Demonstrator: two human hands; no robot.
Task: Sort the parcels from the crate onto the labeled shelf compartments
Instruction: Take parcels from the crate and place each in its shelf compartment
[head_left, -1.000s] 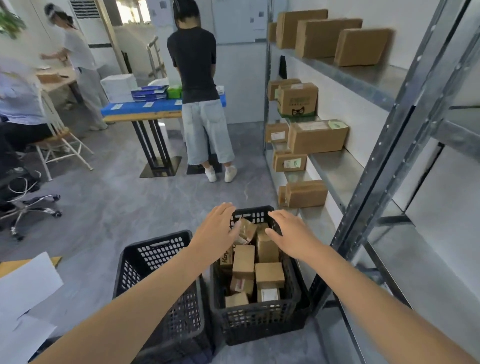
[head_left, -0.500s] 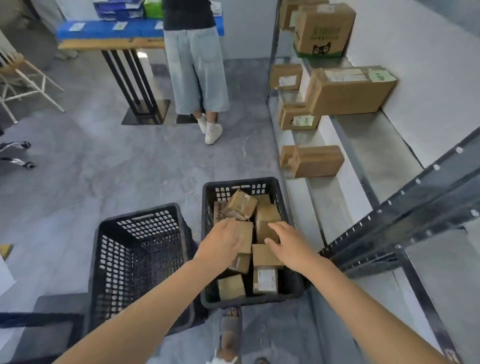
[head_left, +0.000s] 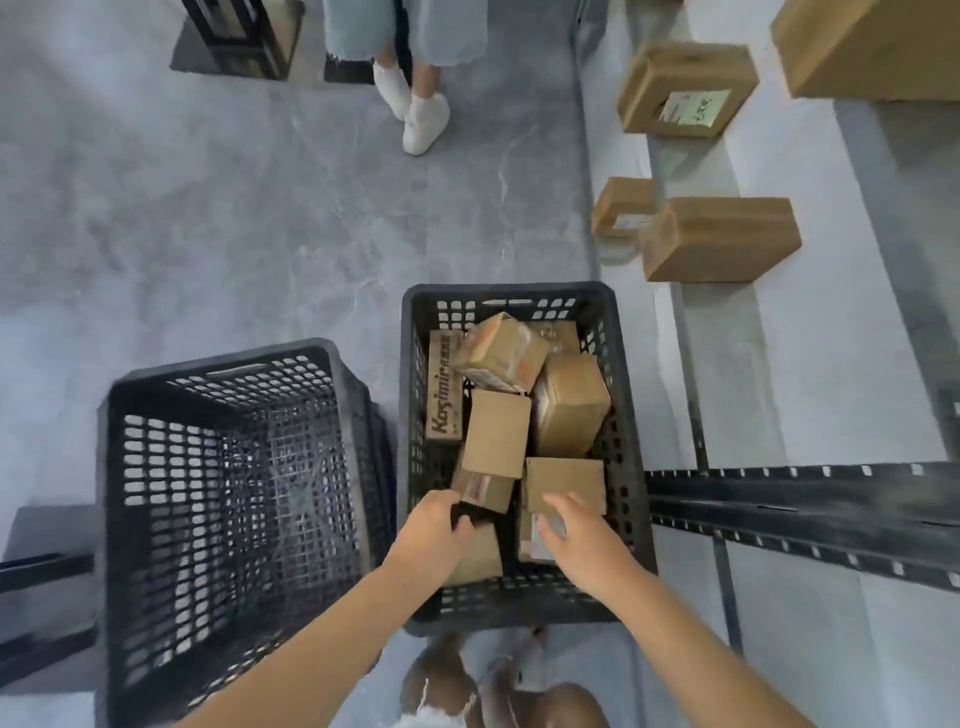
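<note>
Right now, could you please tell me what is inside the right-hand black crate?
Loosely piled cardboard parcels, one Kasimir box against the left wall. The left hand and right hand partly cover two near parcels; lower layers are hidden.

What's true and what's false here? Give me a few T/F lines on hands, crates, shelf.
1. The left hand and the right hand are both inside the right crate. True.
2. The left crate holds parcels. False: no parcel shows in it, only its mesh.
3. The Kasimir box lies on the shelf. False: it stands in the right crate, against its left wall.
4. Parcels already sit on the shelf, such as the plain brown parcel. True.
</note>
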